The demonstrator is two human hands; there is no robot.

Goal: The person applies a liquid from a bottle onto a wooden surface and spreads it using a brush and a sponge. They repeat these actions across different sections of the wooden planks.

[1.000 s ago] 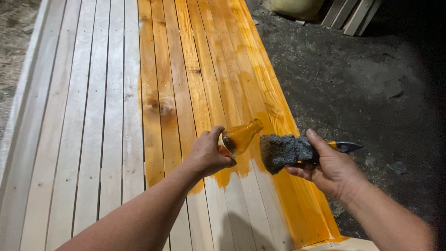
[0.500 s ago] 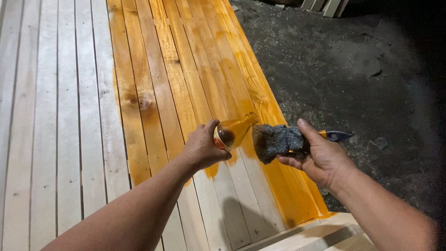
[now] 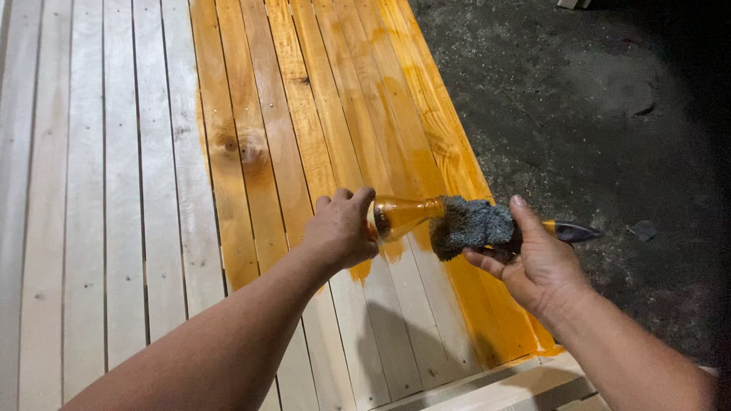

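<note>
1. Lay nearly level at frame centre: small clear plastic bottle of orange stain (image 3: 402,216), long axis left-right, neck pointing right into grey wadded cloth (image 3: 472,224).
2. Gripped at its base by left hand (image 3: 340,228).
3. Clasped cloth in right hand (image 3: 537,259), over half-stained pale slatted wooden panel (image 3: 114,190).

Left hand (image 3: 340,228) bare, no glove, ring or watch; forearm unsleeved to frame edge; right hand (image 3: 537,262) likewise bare; forearm unsleeved.
</note>
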